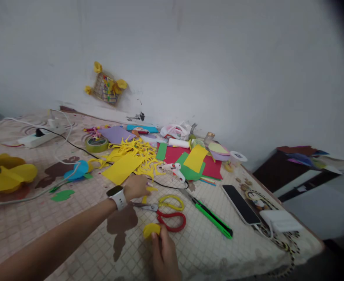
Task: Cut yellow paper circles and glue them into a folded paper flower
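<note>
My right hand [164,253] at the bottom of the view pinches a small piece of yellow paper [151,230] just below the red and yellow handles of a pair of scissors [163,210]. My left hand [135,187], with a white-strapped smartwatch [117,197] on its wrist, rests above the scissors' blades, its fingertips next to small yellow scraps [151,189]. Beyond it lie a heap of cut yellow paper strips [135,154], a yellow sheet [121,168] and a white hot glue gun [173,171]. A green utility knife [211,214] lies to the right of the scissors.
Coloured paper sheets [189,160] cover the table's far side against the wall. A phone [239,205], white power bank [280,220], tape roll [96,144], power strip [39,137] and yellow paper shapes [8,177] lie around. A dark shelf [295,173] stands beyond the right edge.
</note>
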The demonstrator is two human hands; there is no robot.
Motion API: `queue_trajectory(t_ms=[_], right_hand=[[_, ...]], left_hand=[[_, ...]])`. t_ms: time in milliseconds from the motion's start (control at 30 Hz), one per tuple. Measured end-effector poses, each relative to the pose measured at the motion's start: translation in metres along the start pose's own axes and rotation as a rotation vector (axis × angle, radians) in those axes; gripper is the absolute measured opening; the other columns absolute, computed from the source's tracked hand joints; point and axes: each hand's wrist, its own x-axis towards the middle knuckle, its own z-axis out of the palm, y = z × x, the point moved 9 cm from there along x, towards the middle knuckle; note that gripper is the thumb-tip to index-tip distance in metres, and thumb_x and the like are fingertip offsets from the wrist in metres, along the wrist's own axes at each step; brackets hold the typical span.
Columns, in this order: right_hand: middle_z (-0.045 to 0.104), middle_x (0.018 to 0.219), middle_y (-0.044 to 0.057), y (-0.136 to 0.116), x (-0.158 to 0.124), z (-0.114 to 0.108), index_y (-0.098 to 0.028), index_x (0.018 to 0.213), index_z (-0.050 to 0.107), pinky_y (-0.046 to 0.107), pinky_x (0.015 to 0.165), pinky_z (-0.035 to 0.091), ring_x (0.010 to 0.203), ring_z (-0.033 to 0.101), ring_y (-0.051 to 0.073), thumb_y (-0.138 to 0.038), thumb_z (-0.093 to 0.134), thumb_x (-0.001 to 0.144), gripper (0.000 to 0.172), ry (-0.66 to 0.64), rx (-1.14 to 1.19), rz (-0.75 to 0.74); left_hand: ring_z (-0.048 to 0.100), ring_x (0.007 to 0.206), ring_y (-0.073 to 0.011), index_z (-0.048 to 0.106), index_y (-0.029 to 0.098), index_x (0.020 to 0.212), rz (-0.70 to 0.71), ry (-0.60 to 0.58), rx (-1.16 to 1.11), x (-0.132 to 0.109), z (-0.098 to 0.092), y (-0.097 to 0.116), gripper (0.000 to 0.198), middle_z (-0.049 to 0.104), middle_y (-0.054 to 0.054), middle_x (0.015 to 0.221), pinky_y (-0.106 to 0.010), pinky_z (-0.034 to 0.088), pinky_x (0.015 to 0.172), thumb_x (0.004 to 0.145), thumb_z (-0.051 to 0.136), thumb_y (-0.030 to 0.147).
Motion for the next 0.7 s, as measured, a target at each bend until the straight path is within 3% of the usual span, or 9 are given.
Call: queue_trajectory(t_ms=[100, 233, 367, 467, 533, 600, 700], right_hand=[[0.072, 0.099, 0.009, 0.001, -0.001, -0.001, -0.027, 0.103, 0.063, 0.035, 0.08, 0.051, 0.093, 0.067, 0.026, -0.051, 0.042, 0.094, 0.034, -0.001, -0.013, -0.001], [0.072, 0.094, 0.009, 0.003, -0.001, 0.001, -0.027, 0.099, 0.063, 0.034, 0.076, 0.051, 0.089, 0.067, 0.026, -0.05, 0.039, 0.095, 0.033, -0.033, -0.033, -0.011], [0.07, 0.089, 0.008, 0.0, 0.001, 0.002, -0.025, 0.097, 0.061, 0.033, 0.072, 0.05, 0.081, 0.065, 0.023, -0.047, 0.037, 0.096, 0.032, -0.067, -0.041, -0.021], [0.068, 0.081, 0.006, -0.005, 0.005, 0.003, -0.023, 0.09, 0.06, 0.03, 0.066, 0.049, 0.073, 0.063, 0.021, -0.045, 0.037, 0.096, 0.032, -0.129, -0.038, 0.007], [0.068, 0.081, 0.006, -0.006, 0.008, 0.002, -0.022, 0.092, 0.06, 0.03, 0.065, 0.049, 0.072, 0.063, 0.021, -0.044, 0.038, 0.096, 0.032, -0.145, -0.014, 0.036], [0.07, 0.087, 0.007, -0.005, 0.012, 0.0, -0.021, 0.098, 0.061, 0.031, 0.071, 0.05, 0.08, 0.064, 0.022, -0.044, 0.041, 0.095, 0.031, -0.12, 0.026, 0.066], [0.07, 0.102, 0.01, -0.004, 0.016, 0.002, -0.02, 0.107, 0.06, 0.036, 0.083, 0.05, 0.096, 0.064, 0.024, -0.043, 0.044, 0.094, 0.03, -0.063, 0.067, 0.097]], left_hand=[[0.061, 0.102, -0.0226, 0.056, 0.017, 0.119, -0.02, -0.041, -0.084, -0.007, 0.021, -0.002, 0.034, 0.059, -0.009, 0.12, -0.043, 0.053, 0.084, 0.089, 0.059, 0.034], [0.061, 0.102, -0.024, 0.058, 0.017, 0.117, -0.019, -0.035, -0.224, 0.0, 0.02, 0.0, 0.033, 0.06, -0.007, 0.119, -0.042, 0.053, 0.084, 0.089, 0.058, 0.035], [0.062, 0.1, -0.0237, 0.058, 0.016, 0.118, -0.017, 0.036, -0.35, 0.028, -0.02, 0.004, 0.034, 0.06, -0.007, 0.12, -0.042, 0.054, 0.082, 0.089, 0.059, 0.035], [0.061, 0.101, -0.0233, 0.056, 0.016, 0.119, -0.046, 0.184, -0.445, 0.049, -0.065, 0.0, 0.035, 0.06, -0.008, 0.12, -0.044, 0.053, 0.084, 0.09, 0.058, 0.035], [0.06, 0.103, -0.0241, 0.055, 0.016, 0.121, -0.061, 0.294, -0.511, 0.051, -0.083, -0.005, 0.036, 0.058, -0.009, 0.122, -0.045, 0.052, 0.086, 0.09, 0.057, 0.034], [0.06, 0.105, -0.0236, 0.054, 0.017, 0.123, -0.045, 0.359, -0.581, 0.04, -0.082, -0.006, 0.037, 0.057, -0.01, 0.124, -0.045, 0.052, 0.086, 0.09, 0.058, 0.033], [0.062, 0.1, -0.0219, 0.055, 0.017, 0.12, 0.031, 0.328, -0.703, 0.001, -0.047, 0.003, 0.034, 0.06, -0.009, 0.12, -0.044, 0.053, 0.084, 0.09, 0.058, 0.033]])
